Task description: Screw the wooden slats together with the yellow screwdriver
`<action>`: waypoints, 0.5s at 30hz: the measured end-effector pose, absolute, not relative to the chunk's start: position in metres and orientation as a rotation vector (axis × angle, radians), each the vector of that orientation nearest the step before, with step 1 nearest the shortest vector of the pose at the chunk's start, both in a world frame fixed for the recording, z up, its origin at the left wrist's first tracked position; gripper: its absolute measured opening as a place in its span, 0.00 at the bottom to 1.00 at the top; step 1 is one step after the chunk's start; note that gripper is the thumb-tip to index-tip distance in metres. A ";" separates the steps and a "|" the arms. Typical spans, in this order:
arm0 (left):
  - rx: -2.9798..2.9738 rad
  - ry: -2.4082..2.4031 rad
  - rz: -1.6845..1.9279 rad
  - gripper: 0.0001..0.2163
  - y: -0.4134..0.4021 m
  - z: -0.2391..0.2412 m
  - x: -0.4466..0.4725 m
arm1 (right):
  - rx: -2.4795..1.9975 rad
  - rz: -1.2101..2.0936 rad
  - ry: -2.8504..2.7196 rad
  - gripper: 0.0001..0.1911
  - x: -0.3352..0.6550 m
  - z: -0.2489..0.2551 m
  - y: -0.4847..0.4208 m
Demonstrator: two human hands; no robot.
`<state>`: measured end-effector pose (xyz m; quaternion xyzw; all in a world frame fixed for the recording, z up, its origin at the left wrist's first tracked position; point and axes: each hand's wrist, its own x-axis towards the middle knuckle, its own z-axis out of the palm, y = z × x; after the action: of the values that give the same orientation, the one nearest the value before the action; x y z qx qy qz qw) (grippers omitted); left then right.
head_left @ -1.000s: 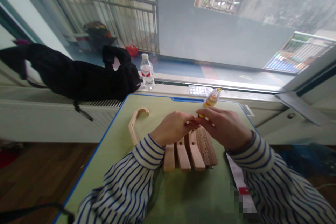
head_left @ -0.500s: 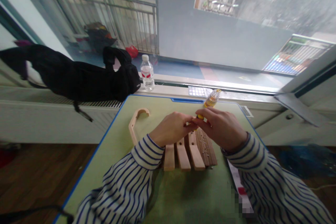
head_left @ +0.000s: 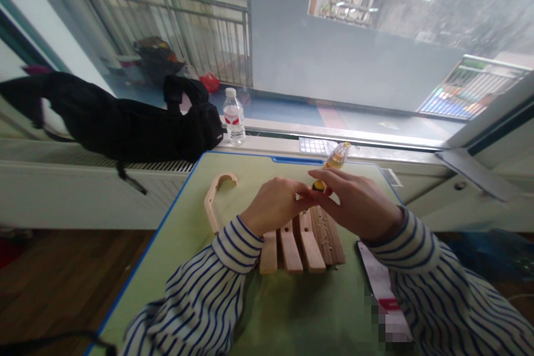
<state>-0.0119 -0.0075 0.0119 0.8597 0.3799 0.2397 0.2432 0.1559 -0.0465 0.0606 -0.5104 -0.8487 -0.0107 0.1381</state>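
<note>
Over the wooden pieces, my right hand [head_left: 361, 200] has its fingers loosely around a small yellow and black screwdriver [head_left: 319, 185]. Only the handle's rounded end shows; the shaft is hidden. My left hand [head_left: 277, 203] meets it there, its fingers pinched together, and what they hold is out of sight. Below both hands several pale wooden pieces with drilled holes, such as the bent piece [head_left: 312, 253], lie side by side. To their right is a brown grooved wooden block [head_left: 329, 236] with small screws on it. A curved wooden hook [head_left: 212, 203] lies apart, left of my hands.
The green table [head_left: 183, 250] has a blue edge. A phone-like flat object [head_left: 375, 272] lies partly under my right sleeve. Beyond the table are a clear bottle with yellow [head_left: 339, 153], a water bottle [head_left: 234, 117], a white gridded tray [head_left: 312, 146] and a black bag [head_left: 125, 122].
My right hand has shifted slightly right and its fingers have loosened around the screwdriver, showing more of the handle's end. My left hand stays nearly in place.
</note>
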 end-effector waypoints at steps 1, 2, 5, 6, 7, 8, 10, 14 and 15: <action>2.348 1.039 0.659 0.17 -0.007 0.011 -0.012 | -1.467 -0.020 -2.475 0.18 0.156 0.061 -0.047; 2.346 1.041 0.659 0.18 -0.007 0.011 -0.012 | -1.461 -0.015 -2.492 0.17 0.156 0.061 -0.047; 2.335 1.034 0.659 0.17 -0.007 0.010 -0.011 | -1.464 -0.034 -2.502 0.16 0.156 0.058 -0.046; 2.328 1.029 0.658 0.17 -0.007 0.010 -0.011 | -1.470 -0.047 -2.492 0.16 0.156 0.057 -0.045; 2.320 1.024 0.657 0.16 -0.007 0.010 -0.011 | -1.476 -0.058 -2.483 0.16 0.156 0.056 -0.044; 2.313 1.021 0.655 0.16 -0.007 0.010 -0.011 | -1.483 -0.070 -2.475 0.17 0.156 0.055 -0.044; 2.304 1.018 0.643 0.16 -0.006 0.010 -0.011 | -1.499 -0.092 -2.462 0.17 0.156 0.054 -0.044; 2.300 1.008 0.621 0.16 -0.006 0.011 -0.011 | -1.542 -0.118 -2.447 0.16 0.156 0.052 -0.045; 2.301 1.004 0.617 0.17 -0.006 0.011 -0.011 | -1.555 -0.119 -2.441 0.16 0.156 0.052 -0.045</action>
<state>-0.0110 -0.0059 0.0112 0.8558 0.3736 0.2296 0.2745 0.1556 -0.0449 0.0518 -0.5328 -0.8364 -0.0406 0.1220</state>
